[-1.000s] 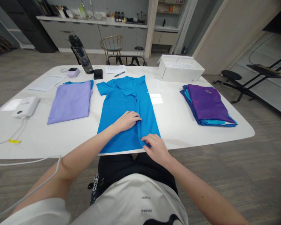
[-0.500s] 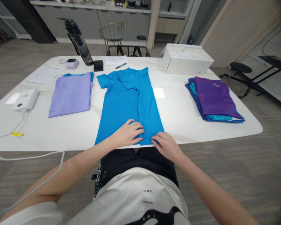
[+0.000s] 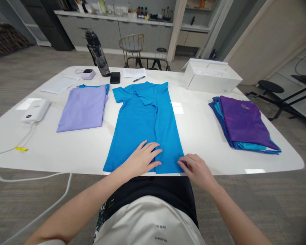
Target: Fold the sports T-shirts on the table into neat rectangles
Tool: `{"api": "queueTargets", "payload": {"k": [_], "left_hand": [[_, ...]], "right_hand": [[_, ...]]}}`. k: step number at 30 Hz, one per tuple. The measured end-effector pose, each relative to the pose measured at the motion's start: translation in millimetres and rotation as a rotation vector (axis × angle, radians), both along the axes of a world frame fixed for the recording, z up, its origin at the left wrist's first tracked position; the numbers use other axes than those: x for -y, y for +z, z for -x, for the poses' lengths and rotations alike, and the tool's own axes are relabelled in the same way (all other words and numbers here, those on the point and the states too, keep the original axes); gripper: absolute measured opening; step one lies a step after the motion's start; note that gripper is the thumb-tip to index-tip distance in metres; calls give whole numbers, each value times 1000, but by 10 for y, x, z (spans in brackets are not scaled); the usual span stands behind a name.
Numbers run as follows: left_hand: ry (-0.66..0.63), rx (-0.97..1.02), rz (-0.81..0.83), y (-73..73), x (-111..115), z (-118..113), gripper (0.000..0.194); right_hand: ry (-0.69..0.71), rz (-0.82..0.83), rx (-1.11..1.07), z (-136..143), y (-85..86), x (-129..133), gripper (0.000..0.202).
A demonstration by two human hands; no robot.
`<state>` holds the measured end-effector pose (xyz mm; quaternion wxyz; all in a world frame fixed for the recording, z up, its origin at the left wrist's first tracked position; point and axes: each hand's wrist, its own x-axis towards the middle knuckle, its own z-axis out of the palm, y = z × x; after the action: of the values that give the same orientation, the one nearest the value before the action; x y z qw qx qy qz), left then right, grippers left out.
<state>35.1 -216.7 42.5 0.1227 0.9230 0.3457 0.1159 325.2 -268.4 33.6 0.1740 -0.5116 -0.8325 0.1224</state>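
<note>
A blue T-shirt (image 3: pixel 140 126) lies on the white table with its right side folded inward and one sleeve sticking out at the left. My left hand (image 3: pixel 144 159) rests on its lower part, over the folded edge, with fingers spread. At the shirt's lower right corner, my right hand (image 3: pixel 196 168) has its thumb and fingertips pinched together on the hem edge. To the left lies a folded lilac garment (image 3: pixel 84 108) with blue cloth beneath it. A stack topped by a folded purple shirt (image 3: pixel 246 122) is at the right.
On the white table (image 3: pixel 199 136) stand an open white box (image 3: pixel 211 80), a dark bottle (image 3: pixel 100 58), a black wallet (image 3: pixel 115 77), a pen (image 3: pixel 139 79), papers, a lilac watch case (image 3: pixel 88 74) and a white charger (image 3: pixel 36 111) with cables.
My right hand has moved right to the shirt's lower corner, its fingers now closed together. My left hand stays on the shirt, fingers spread. The view has shifted, so the table sits lower.
</note>
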Motion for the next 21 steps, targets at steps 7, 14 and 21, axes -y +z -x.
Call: {"api": "queueTargets", "payload": {"k": [7, 14, 21], "left_hand": [[303, 59, -64, 272, -850, -5, 37], [730, -6, -53, 258, -2193, 349, 34], [945, -208, -46, 149, -3276, 982, 40]], "right_hand": [[53, 12, -102, 322, 221, -1074, 19], [83, 59, -89, 945, 201, -2578, 15], [52, 38, -120, 1543, 25, -3954, 16]]}}
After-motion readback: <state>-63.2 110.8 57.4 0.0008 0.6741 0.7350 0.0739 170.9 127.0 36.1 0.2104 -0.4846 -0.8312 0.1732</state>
